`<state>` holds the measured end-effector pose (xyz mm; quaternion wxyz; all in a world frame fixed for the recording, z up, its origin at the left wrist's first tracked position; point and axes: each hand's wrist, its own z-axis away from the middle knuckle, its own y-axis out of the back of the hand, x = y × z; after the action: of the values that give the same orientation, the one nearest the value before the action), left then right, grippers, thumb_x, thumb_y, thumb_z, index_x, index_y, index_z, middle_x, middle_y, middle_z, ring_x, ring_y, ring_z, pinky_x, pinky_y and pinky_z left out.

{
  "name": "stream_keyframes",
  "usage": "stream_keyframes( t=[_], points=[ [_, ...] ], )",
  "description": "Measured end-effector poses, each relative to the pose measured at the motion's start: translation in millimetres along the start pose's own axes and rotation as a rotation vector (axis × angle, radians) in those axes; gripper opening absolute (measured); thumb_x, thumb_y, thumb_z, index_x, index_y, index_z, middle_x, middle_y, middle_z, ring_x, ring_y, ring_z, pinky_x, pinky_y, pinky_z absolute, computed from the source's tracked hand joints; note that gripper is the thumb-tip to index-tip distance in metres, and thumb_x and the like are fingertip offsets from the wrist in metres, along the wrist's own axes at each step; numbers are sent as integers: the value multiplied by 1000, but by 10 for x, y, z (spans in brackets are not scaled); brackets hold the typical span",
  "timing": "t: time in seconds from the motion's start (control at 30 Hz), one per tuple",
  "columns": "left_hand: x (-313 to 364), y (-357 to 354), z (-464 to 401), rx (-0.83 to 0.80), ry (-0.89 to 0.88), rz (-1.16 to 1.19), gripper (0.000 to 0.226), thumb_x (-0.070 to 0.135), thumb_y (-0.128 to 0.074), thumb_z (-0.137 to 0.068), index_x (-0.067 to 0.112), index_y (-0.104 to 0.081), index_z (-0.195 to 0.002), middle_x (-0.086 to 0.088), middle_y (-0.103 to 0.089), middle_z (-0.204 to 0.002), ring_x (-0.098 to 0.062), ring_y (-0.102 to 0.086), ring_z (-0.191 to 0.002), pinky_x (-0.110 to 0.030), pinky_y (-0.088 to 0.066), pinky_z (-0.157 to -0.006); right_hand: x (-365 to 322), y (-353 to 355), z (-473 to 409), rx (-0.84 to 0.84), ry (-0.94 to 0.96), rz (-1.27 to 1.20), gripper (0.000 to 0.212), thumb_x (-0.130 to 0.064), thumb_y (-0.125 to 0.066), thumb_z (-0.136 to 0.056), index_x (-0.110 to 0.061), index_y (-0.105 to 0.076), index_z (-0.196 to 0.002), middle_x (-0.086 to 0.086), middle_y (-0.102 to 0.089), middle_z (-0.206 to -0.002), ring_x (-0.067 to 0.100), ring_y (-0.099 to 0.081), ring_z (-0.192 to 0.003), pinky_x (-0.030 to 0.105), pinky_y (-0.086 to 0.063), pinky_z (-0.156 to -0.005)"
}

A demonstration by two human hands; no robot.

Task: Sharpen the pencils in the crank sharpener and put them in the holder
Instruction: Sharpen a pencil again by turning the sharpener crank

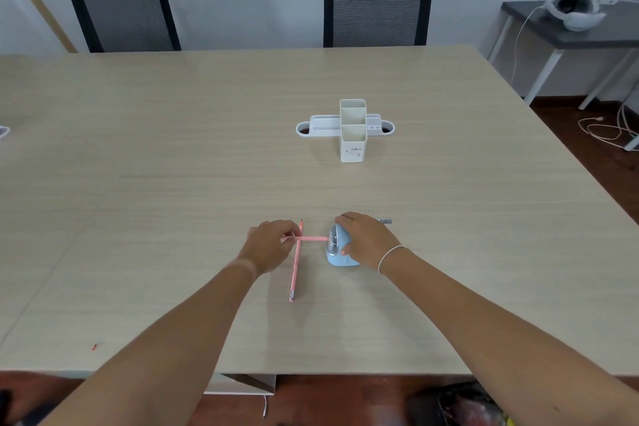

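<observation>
A light blue crank sharpener (337, 258) stands near the table's front middle, its grey crank handle (385, 221) sticking out to the right. My right hand (368, 240) grips the sharpener's body from above. My left hand (273, 245) pinches a pink pencil (313, 238) that lies level with its tip in the sharpener's front. A second pink pencil (295, 270) rests on the table under the first, point away from me, eraser toward me. The white pencil holder (352, 142) stands farther back, its tall compartments showing nothing inside.
The wooden table (173, 166) stretches wide on all sides. Two black mesh chairs (377, 15) stand at its far edge. A grey side table (587, 34) with a white headset and cables is at the right. A small red speck (94, 346) lies front left.
</observation>
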<state>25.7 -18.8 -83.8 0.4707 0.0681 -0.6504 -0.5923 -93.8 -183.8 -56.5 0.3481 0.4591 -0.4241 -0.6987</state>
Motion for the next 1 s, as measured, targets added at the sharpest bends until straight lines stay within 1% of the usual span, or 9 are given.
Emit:
stream_keyframes(
  t=[0.2, 0.3, 0.47, 0.53, 0.67, 0.73, 0.8, 0.9, 1.0],
  points=[
    [20, -16, -49, -24, 58, 143, 15, 7, -55, -88, 16, -68, -87, 6, -60, -84, -14, -50, -82, -23, -36, -78, 12, -24, 8, 20, 0, -12, 42, -9, -63, -79, -7, -51, -119, 5, -54, -124, 25, -50, -117, 35, -45, -89],
    [93, -10, -66, -24, 38, 153, 13, 3, -56, -88, 7, -68, -89, 5, -58, -80, -5, -48, -70, -9, -34, -65, 34, -38, 11, 31, 10, -26, 47, -11, -64, -79, -9, -49, -123, 3, -53, -128, 23, -47, -120, 33, -43, -91],
    [281, -74, -105, -75, 14, 187, 22, -5, -51, -84, 13, -64, -78, 4, -57, -75, 0, -46, -64, -6, -36, -57, 32, -45, 16, 51, 8, -41, 44, -11, -64, -78, -9, -51, -119, 3, -55, -124, 23, -49, -118, 32, -44, -86],
    [294, -92, -119, -74, 8, 186, 24, -5, -51, -83, 15, -63, -77, 3, -58, -76, -6, -48, -68, -1, -36, -59, 38, -45, 17, 49, 6, -45, 45, -11, -64, -78, -9, -51, -120, 3, -55, -124, 23, -50, -117, 32, -45, -86],
    [261, -84, -127, -89, -5, 155, 19, -2, -52, -85, 10, -67, -84, 3, -59, -78, -15, -50, -78, -5, -35, -62, 30, -28, 2, 36, 11, -50, 47, -12, -64, -78, -10, -49, -123, 2, -54, -127, 23, -49, -119, 30, -43, -88],
    [261, -86, -134, -113, -18, 124, 20, 0, -51, -86, 15, -65, -84, 4, -59, -79, -18, -52, -81, -11, -38, -68, 44, -33, -11, 24, 7, -59, 50, -13, -64, -79, -11, -47, -125, 1, -52, -130, 22, -47, -121, 30, -42, -90],
    [279, -91, -146, -136, -20, 95, 19, 6, -53, -85, 17, -66, -91, 5, -61, -86, -22, -58, -91, -27, -47, -82, 59, -43, -4, 15, 7, -76, 54, -14, -65, -79, -12, -44, -128, 1, -49, -133, 22, -45, -124, 31, -42, -93],
    [409, -57, -130, -140, -19, 73, 42, 23, -47, -74, 19, -60, -113, 4, -61, -102, -21, -54, -101, -39, -45, -98, 62, -11, 59, 19, 14, -168, 62, -19, -63, -82, -13, -35, -137, -1, -37, -146, 20, -36, -134, 32, -36, -104],
    [555, -48, -149, -82, -67, 111, 60, 27, -42, -67, 20, -53, -126, 0, -58, -124, -22, -49, -118, -37, -40, -105, 151, 140, 149, 195, 15, -327, 55, -18, -56, -89, -12, -36, -139, 4, -36, -149, 20, -34, -137, 31, -28, -113]
  ],
)
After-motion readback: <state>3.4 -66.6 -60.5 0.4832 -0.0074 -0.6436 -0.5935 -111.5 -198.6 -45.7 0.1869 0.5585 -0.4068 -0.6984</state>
